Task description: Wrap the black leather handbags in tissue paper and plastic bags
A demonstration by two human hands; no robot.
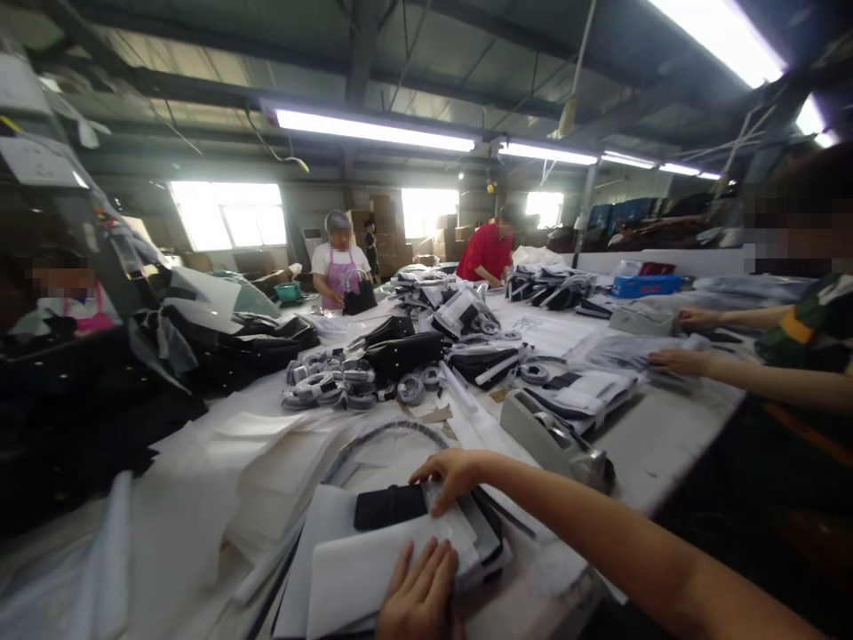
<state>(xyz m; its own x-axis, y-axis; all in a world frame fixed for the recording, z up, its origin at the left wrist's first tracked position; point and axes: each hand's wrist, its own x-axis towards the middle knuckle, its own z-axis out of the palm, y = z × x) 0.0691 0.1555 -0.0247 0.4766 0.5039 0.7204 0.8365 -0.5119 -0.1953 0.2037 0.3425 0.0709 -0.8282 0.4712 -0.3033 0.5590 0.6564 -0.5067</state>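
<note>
Factory workshop: long white worktable point(640, 444), black bags point(406, 354) piled beyond the right hand point(459, 476), pink-aproned co-worker point(342, 267) farther off, long white fluorescent tube point(373, 131) overhead, stacked brown cardboard boxes point(393, 240) behind.

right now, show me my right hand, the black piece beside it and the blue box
Right hand point(458, 471): head view, its back
Black piece point(388, 508): head view, middle of its top
Blue box point(643, 285): head view, its front

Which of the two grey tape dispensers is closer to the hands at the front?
The near dispenser, just beyond the right forearm; the far dispenser sits beside a co-worker's hand.
</note>
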